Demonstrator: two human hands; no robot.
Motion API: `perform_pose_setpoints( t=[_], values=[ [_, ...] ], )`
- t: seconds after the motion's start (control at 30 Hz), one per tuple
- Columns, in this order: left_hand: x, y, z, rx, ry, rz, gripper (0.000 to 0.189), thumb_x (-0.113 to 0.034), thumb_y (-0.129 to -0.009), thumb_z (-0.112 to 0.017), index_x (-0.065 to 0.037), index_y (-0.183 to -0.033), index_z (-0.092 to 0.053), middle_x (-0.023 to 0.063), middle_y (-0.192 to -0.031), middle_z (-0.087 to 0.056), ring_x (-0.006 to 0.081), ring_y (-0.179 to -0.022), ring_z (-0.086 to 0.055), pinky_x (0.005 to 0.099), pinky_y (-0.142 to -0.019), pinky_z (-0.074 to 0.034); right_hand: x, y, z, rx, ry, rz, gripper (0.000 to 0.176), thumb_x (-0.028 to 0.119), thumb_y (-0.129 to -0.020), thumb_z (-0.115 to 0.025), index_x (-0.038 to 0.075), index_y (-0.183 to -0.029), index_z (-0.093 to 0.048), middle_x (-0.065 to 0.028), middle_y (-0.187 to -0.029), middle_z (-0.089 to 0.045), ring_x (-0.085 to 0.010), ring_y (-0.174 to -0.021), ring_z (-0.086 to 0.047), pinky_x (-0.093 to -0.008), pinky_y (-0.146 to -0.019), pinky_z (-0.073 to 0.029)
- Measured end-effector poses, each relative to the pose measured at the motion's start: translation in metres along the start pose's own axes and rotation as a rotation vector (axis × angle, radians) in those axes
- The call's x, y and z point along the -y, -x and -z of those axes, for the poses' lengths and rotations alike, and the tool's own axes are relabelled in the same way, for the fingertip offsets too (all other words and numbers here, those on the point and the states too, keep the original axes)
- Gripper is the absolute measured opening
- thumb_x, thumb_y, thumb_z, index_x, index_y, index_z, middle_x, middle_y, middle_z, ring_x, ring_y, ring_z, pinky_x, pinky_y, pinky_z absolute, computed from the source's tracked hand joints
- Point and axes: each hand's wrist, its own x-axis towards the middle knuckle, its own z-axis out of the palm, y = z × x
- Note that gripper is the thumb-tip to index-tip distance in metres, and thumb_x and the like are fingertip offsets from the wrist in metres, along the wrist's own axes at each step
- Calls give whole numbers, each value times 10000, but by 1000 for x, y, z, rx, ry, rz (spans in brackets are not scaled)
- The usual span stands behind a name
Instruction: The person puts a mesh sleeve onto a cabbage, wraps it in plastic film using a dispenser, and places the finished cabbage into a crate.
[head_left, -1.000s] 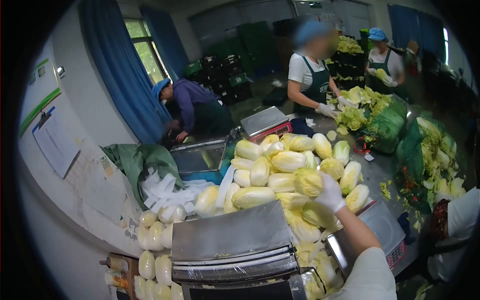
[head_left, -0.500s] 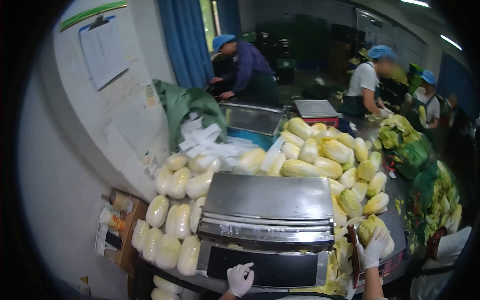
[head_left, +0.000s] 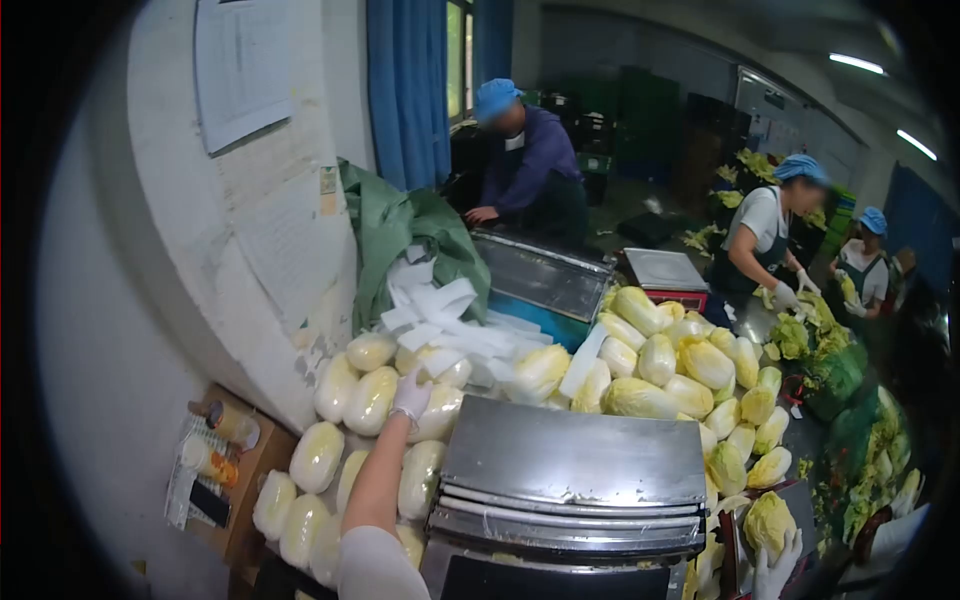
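Observation:
My left hand point(head_left: 410, 394), in a white glove, reaches out over the plastic-wrapped napa cabbages point(head_left: 371, 400) on the left. Its fingers are stretched out close to the loose white strips point(head_left: 440, 305), and I see nothing held in them. At the lower right my gloved right hand point(head_left: 776, 568) has its fingers round the side of a yellow-green napa cabbage point(head_left: 769, 524). That cabbage is on a scale, partly hidden at the view's edge. Between my arms stands a metal wrapping machine point(head_left: 575, 455) with a dark plate at its front.
Unwrapped napa cabbages point(head_left: 655, 368) are piled behind the machine. Green cloth point(head_left: 400, 235) lies by the wall, next to another metal machine point(head_left: 540, 272). A second scale point(head_left: 665, 270) stands further back. Several co-workers in blue caps work around the table.
My left hand has left the machine's dark plate and moved up and left over the wrapped cabbages. My right hand stays at the cabbage, now at its lower right side. The view has shifted.

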Motion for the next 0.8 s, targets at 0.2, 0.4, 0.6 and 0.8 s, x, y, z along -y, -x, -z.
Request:
perform_pose_setpoints(
  t=[0.2, 0.4, 0.6, 0.8],
  values=[
    [26, -62, -66, -78, 330, 2, 503, -245, -757, -613, -48, -1206, -499, 205, -1147, -545, 315, -994, -546, 341, -874, -420, 5, 14, 24, 301, -277, -287, 542, 134, -794, -598, -11, -1274, -394, -220, -1315, -378, -346, -1213, -368, -389, -1018, -293],
    [-26, 24, 52, -592, -39, -180, 152, -108, -792, -581, -12, -908, -554, 95, -894, -578, 202, -781, -578, 336, -730, -476, -2, 19, 0, 205, -515, -284, 535, 19, -723, -575, -2, -1234, -414, -191, -1313, -368, -333, -1241, -332, -377, -1041, -236],
    [-77, 141, 160, -506, 861, -254, 131, -18, -842, -552, -43, -933, -461, 14, -834, -469, 87, -747, -475, 207, -663, -440, 84, -26, 19, 258, -1096, -307, 368, -12, -756, -550, -28, -1121, -500, -144, -1123, -487, -246, -1081, -470, -318, -935, -371],
    [-154, 270, 133, -451, 876, -365, 151, 50, -822, -517, -36, -932, -458, 24, -895, -447, 87, -802, -442, 232, -730, -413, 206, -10, 29, 1163, -2405, -541, 559, 401, -915, -420, -40, -1257, -380, -229, -1131, -522, -357, -1092, -507, -446, -914, -431]
  ],
)
